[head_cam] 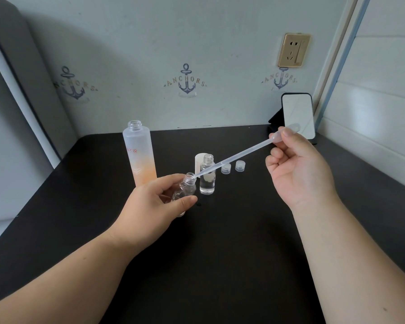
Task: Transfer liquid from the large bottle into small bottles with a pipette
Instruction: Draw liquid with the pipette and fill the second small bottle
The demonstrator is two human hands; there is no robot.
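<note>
At centre, slightly left: left hand curled round a small clear bottle, thumb across the near side, fingers behind; bottle lifted off the table and tilted, open neck up and to the right. At the bottle mouth: tip of a translucent pipette, at or just inside the rim; exact depth not discernible. Pipette stem slanted up and to the right, passing in front of a second small bottle. At the upper end of the stem: right hand, bulb pinched between thumb and forefinger, remaining fingers curled toward the palm, bulb end projecting past the fingertips. Just right of the held bottle: second small bottle, upright on the table, uncapped, clear liquid filling the lower part. Directly behind it: white cylindrical cap, partly hidden. Right of that: two small clear ribbed caps, side by side, apart from the bottles. Left and farther back: large frosted bottle, upright, uncapped, orange tint toward the base, red print on the side, base hidden behind the left hand. Beneath all: dark table. At the far right corner: phone propped upright on a dark stand. On the far wall: anchor-print wallpaper and a gold socket plate.
</note>
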